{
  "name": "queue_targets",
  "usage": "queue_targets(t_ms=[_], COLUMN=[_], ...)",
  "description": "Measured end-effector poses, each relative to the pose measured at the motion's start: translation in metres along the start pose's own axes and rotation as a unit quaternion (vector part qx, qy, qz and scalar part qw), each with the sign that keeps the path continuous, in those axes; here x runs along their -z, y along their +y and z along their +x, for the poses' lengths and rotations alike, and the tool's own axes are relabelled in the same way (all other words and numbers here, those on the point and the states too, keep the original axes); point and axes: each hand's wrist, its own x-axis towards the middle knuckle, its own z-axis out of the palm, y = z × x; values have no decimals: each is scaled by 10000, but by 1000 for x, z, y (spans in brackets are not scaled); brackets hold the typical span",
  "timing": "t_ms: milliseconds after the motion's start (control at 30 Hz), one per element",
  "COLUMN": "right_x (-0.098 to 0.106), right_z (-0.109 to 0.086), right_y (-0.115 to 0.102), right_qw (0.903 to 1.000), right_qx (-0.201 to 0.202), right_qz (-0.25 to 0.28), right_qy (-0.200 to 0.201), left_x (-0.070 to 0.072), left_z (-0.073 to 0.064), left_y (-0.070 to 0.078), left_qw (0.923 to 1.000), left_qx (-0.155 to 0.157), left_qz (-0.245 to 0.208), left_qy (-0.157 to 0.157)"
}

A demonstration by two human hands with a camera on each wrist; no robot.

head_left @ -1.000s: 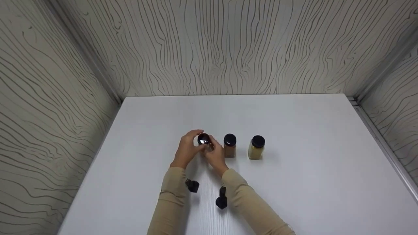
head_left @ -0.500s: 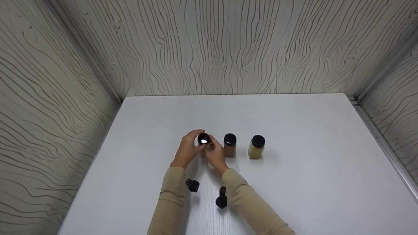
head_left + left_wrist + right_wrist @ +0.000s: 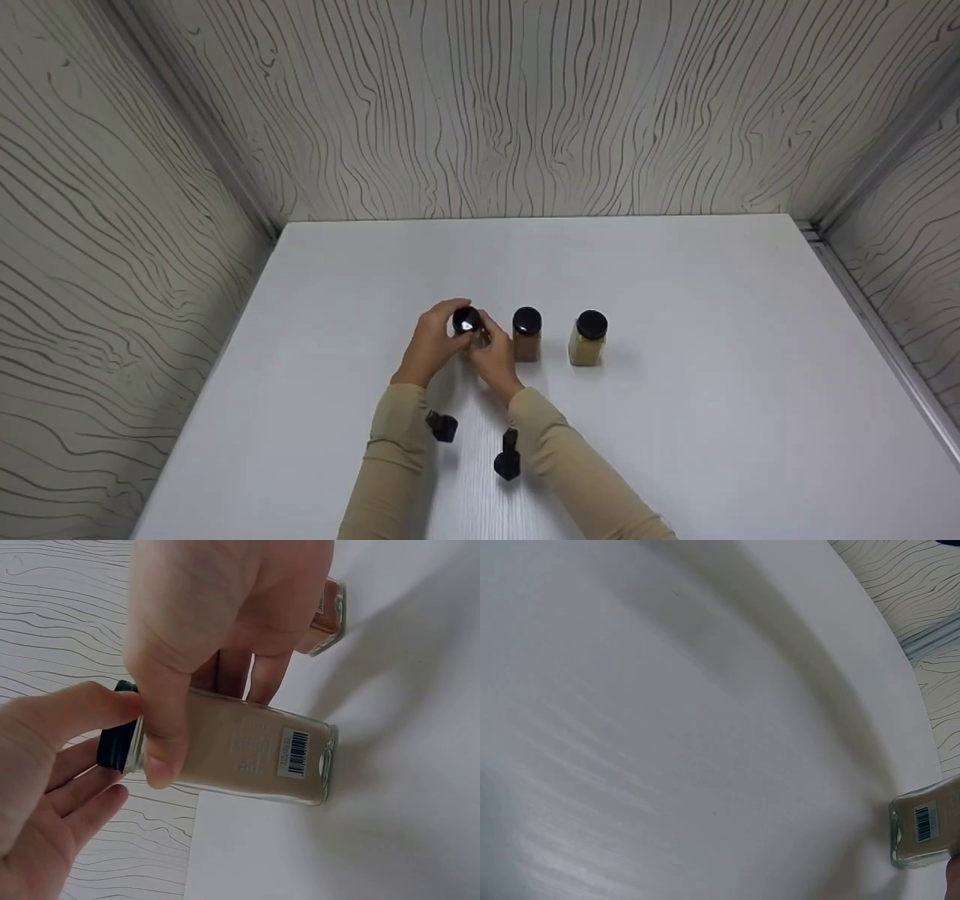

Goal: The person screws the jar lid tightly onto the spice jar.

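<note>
A square glass spice jar (image 3: 247,746) of beige powder stands upright at the left end of a row of jars, a barcode label low on its side. My left hand (image 3: 431,341) pinches its black lid (image 3: 118,736) between thumb and fingers. A strip of the glass neck shows just below the lid in the left wrist view. My right hand (image 3: 496,358) grips the upper body of the same jar, thumb (image 3: 161,757) across the near face. Only the jar's lower part and a bit of finger show at the right wrist view's edge.
To the right stand a black-lidded jar of reddish-brown powder (image 3: 527,345), close beside my right hand, and another of yellowish powder (image 3: 586,349). All are on a white table (image 3: 712,360) with wood-patterned walls (image 3: 525,112) behind and at the sides. Black wrist cameras hang below both sleeves.
</note>
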Motion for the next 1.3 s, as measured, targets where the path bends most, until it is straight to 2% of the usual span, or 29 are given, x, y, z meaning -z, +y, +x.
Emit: queue_targets(t_ms=[200, 467, 567, 633, 800, 967, 1067, 1300], right_x=[6, 1, 1, 1, 1, 1, 0, 1], right_z=[-4, 1, 3, 4, 3, 3, 3, 3], right_y=[-26, 3, 9, 10, 6, 9, 9, 7], right_qw=[10000, 9999, 9999, 9997, 9999, 9997, 9994, 9993], right_qx=[-70, 31, 130, 137, 66, 65, -85, -211], right_qz=[55, -95, 82, 170, 84, 183, 293, 221], right_qy=[-26, -4, -57, -92, -97, -114, -169, -193], left_x=[0, -1, 0, 0, 1, 4, 6, 10], left_z=[0, 1, 0, 1, 1, 2, 3, 6], left_y=[0, -2, -2, -2, -3, -1, -1, -2], left_qw=[10000, 10000, 10000, 10000, 9999, 9999, 9999, 9993], left_qx=[-22, -38, -24, 53, -6, -35, 4, -170], left_qz=[19, 9, 27, -7, 19, 90, 45, 28], left_qy=[20, -23, 17, -13, -136, -107, -118, -346])
